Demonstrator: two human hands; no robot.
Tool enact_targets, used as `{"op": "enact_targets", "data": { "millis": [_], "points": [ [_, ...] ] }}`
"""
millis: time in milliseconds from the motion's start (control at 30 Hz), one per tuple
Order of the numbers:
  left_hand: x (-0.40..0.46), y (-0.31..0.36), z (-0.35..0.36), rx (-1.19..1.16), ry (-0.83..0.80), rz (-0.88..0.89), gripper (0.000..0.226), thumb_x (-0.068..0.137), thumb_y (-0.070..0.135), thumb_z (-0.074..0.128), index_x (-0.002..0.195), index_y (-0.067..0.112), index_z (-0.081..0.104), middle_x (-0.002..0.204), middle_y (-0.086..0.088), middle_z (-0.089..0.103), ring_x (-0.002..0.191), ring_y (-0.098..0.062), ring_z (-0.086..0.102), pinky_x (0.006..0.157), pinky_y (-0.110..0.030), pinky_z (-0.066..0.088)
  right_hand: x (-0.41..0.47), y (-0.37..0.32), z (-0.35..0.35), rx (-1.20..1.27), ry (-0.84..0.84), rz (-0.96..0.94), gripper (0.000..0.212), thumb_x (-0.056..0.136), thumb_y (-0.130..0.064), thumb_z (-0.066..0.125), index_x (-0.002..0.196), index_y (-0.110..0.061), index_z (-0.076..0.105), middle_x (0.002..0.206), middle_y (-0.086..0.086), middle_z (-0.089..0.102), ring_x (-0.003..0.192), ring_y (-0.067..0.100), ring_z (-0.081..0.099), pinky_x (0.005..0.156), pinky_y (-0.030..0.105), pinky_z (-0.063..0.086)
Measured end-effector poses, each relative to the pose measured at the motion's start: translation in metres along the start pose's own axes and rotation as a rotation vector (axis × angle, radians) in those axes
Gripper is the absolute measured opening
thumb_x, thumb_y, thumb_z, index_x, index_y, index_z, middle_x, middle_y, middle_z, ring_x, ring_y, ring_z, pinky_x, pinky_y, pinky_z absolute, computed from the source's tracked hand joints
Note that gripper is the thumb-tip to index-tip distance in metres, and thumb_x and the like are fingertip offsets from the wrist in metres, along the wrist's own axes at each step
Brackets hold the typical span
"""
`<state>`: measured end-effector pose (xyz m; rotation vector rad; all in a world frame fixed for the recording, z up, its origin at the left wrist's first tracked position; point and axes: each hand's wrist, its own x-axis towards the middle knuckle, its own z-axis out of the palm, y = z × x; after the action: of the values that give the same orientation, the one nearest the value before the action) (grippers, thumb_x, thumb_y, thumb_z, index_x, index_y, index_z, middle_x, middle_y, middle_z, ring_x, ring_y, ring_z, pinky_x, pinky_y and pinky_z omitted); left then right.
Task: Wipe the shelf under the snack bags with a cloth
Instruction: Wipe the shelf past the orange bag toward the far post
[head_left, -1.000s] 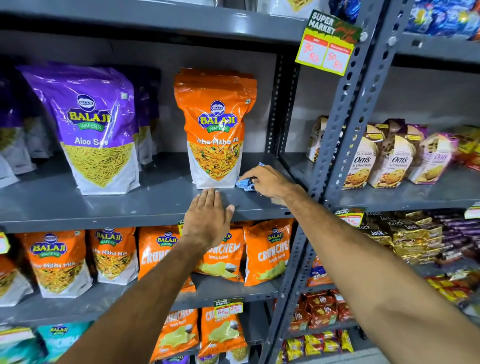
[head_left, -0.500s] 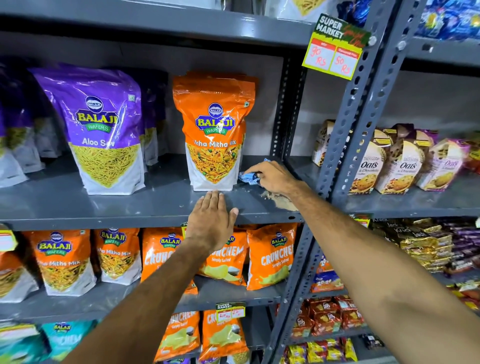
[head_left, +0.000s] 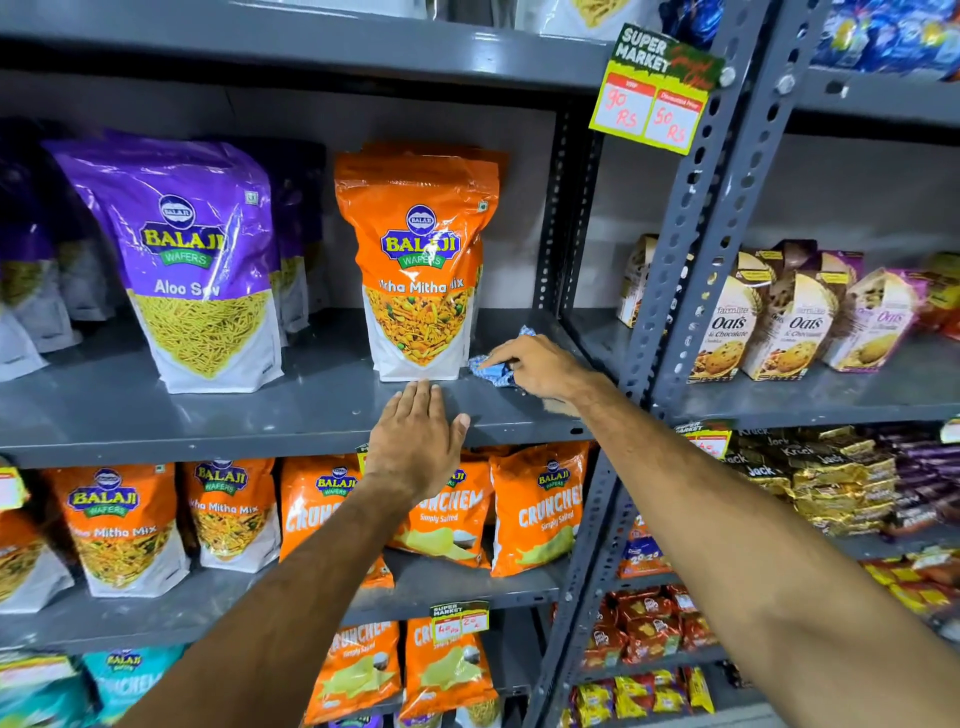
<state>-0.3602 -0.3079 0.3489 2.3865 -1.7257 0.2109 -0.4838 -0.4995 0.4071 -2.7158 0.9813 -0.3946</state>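
Wiping in progress: the blue cloth (head_left: 491, 370) is gripped by the right hand (head_left: 540, 366) beside the orange bag (head_left: 418, 260), the left hand (head_left: 415, 441) laid flat on the shelf (head_left: 208, 415); lifting that bag is judged necessary next.

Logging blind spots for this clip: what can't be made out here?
Head view only:
- cloth: mostly covered by the right hand, so its size and spread are unknown.
- shelf beneath the orange bag: covered by the bag.
- Shelf front edge under the left hand: covered.
- Bottom-left packets: blurred, cut off.
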Motion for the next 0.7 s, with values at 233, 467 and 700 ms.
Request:
{"op": "enact_targets", "data": {
  "millis": [233,467,700],
  "points": [
    [0.001,0.0,0.002,0.008,0.018,0.007,0.077,0.105,0.056,0.005,0.161,0.004,0.016,0.17,-0.016,0.016,0.159,-0.027,0.011,0.13,-0.041,0.008,0.014,0.013,-0.01,0.142,0.131,0.088,0.059,0.088,0.011,0.044,0.12,-0.029,0.073,0.099,0.009,0.073,0.059,0.015,0.057,0.049,0.023,0.041],
    [0.001,0.0,0.001,0.015,0.029,0.015,0.076,0.106,0.054,0.005,0.161,0.003,0.017,0.17,-0.016,0.017,0.159,-0.028,0.011,0.13,-0.04,0.007,0.044,0.001,0.004,0.053,-0.025,0.093,0.052,0.094,0.0,0.047,0.134,-0.03,0.062,0.114,0.011,0.072,0.084,0.025,0.068,0.073,0.033,0.057],
    [0.0,0.0,0.002,0.021,0.021,0.015,0.076,0.106,0.054,0.004,0.161,0.003,0.016,0.17,-0.016,0.015,0.159,-0.027,0.009,0.13,-0.04,0.006,0.04,0.008,-0.01,-0.004,-0.038,0.053,0.059,0.085,0.01,0.045,0.119,-0.029,0.074,0.106,0.003,0.07,0.083,0.024,0.067,0.064,0.029,0.052]
  ]
}}
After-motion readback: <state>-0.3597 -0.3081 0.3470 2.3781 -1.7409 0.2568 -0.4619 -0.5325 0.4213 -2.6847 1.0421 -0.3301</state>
